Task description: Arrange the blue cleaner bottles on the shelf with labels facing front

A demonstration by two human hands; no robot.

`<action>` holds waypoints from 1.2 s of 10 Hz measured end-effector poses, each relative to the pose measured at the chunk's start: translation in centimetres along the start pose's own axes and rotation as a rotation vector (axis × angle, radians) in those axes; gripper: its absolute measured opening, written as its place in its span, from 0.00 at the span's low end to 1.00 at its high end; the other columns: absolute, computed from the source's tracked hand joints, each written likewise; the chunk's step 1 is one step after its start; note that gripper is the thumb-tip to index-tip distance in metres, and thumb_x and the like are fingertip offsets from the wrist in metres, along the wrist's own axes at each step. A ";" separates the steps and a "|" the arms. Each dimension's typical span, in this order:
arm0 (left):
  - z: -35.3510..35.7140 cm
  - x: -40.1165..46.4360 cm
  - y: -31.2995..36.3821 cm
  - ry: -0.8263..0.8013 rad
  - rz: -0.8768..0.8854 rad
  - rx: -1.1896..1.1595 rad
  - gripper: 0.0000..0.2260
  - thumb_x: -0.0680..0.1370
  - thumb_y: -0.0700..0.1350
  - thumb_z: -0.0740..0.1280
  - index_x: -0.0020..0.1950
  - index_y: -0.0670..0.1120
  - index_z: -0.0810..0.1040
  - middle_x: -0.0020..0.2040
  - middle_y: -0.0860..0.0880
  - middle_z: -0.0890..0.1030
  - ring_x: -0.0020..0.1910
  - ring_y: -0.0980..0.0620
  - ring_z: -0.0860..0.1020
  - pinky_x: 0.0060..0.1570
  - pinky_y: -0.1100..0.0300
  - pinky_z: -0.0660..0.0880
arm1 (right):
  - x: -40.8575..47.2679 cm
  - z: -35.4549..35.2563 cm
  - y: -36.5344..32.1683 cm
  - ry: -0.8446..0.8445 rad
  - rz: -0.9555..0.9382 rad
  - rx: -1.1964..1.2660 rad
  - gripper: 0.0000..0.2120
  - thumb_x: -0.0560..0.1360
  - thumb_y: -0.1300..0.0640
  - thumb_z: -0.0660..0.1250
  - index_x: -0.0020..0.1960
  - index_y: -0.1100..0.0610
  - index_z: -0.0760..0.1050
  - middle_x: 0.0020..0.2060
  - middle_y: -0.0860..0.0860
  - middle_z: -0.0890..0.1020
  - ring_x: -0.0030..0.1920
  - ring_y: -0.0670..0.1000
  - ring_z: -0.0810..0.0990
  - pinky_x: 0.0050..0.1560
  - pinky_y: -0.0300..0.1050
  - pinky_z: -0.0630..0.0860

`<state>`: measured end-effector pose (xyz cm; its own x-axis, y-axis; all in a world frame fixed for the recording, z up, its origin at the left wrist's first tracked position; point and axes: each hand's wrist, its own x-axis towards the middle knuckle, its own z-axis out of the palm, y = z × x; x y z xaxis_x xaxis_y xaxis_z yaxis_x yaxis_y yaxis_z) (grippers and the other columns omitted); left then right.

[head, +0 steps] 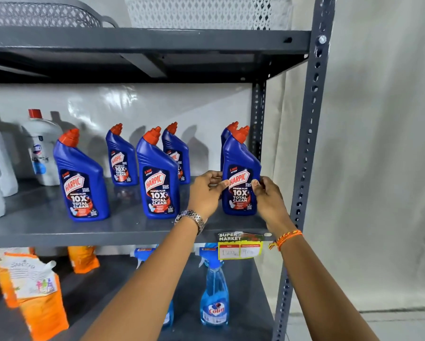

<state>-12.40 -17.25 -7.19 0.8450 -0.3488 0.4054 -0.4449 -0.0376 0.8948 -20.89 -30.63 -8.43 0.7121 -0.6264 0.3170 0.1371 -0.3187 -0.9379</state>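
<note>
Several blue cleaner bottles with red caps stand on the grey middle shelf [122, 230]. The front right bottle [241, 173] stands upright near the shelf's right end, its label facing front. My left hand [205, 193] grips its left side and my right hand [266, 195] grips its right side. Behind it another blue bottle [227, 134] is mostly hidden. The front middle bottle [158, 178] and the front left bottle [82, 180] show their labels. Two more stand in the back row: a back left bottle [121, 158] and a back middle bottle [178, 153].
White bottles [43, 148] stand at the shelf's left. The grey upright post [309, 134] borders the right end. A price tag [239, 247] hangs on the shelf's front edge. Below are blue spray bottles [215, 291] and orange pouches [34, 286]. Baskets [206, 11] sit on the top shelf.
</note>
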 end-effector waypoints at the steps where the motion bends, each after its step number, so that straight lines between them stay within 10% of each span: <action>1: 0.0 -1.1 0.4 0.010 0.001 -0.032 0.10 0.76 0.43 0.71 0.57 0.45 0.80 0.53 0.46 0.85 0.53 0.47 0.84 0.52 0.45 0.83 | -0.8 -0.4 0.0 -0.004 -0.007 -0.003 0.19 0.81 0.46 0.58 0.68 0.55 0.71 0.63 0.54 0.81 0.60 0.55 0.82 0.57 0.55 0.82; 4: 0.4 -2.6 1.1 0.054 0.029 0.028 0.11 0.76 0.45 0.71 0.58 0.46 0.80 0.53 0.47 0.85 0.52 0.50 0.84 0.52 0.46 0.83 | -1.2 -1.0 0.2 -0.017 -0.026 -0.023 0.20 0.81 0.44 0.58 0.69 0.53 0.70 0.64 0.54 0.80 0.61 0.55 0.81 0.59 0.59 0.82; 6: 0.2 -4.6 2.0 0.029 0.072 0.155 0.19 0.76 0.42 0.72 0.66 0.45 0.76 0.56 0.52 0.82 0.51 0.55 0.81 0.51 0.64 0.79 | -1.0 -1.3 1.1 -0.072 -0.028 0.082 0.20 0.81 0.52 0.63 0.72 0.53 0.68 0.65 0.53 0.79 0.64 0.55 0.79 0.63 0.60 0.79; 12: -2.5 -6.6 1.6 -0.140 0.125 0.242 0.34 0.79 0.44 0.68 0.81 0.49 0.55 0.76 0.47 0.70 0.75 0.48 0.69 0.71 0.57 0.70 | -2.7 -0.8 -0.5 -0.098 0.027 0.007 0.28 0.79 0.61 0.66 0.75 0.52 0.60 0.70 0.55 0.76 0.71 0.59 0.74 0.69 0.62 0.74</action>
